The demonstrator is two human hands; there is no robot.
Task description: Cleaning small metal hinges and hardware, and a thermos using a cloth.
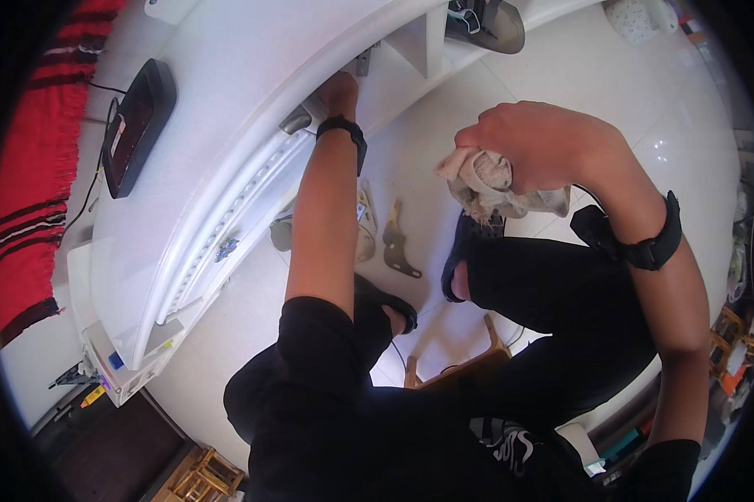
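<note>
My right hand (540, 141) grips a crumpled, stained beige cloth (480, 179) above my knee. The cloth bunches out below the fingers, with a frayed edge hanging down. My left hand (341, 93) reaches in under the edge of a long white furniture top (239, 106). Its fingers are partly in shadow and hidden, so whether they hold anything is unclear. Beside that hand are a grey metal handle-like piece (295, 119) and a small metal bracket (363, 61). A row of holes or beads runs along the white edge nearer me.
On the white top lies a black-framed device (140, 128) with a cable, near a red striped cloth (32, 188). A dark, curved flat piece with holes (399, 241) lies on the tiled floor (433, 125) between my feet. A wooden stool (471, 370) is beneath me. A shelf compartment (414, 47) opens ahead.
</note>
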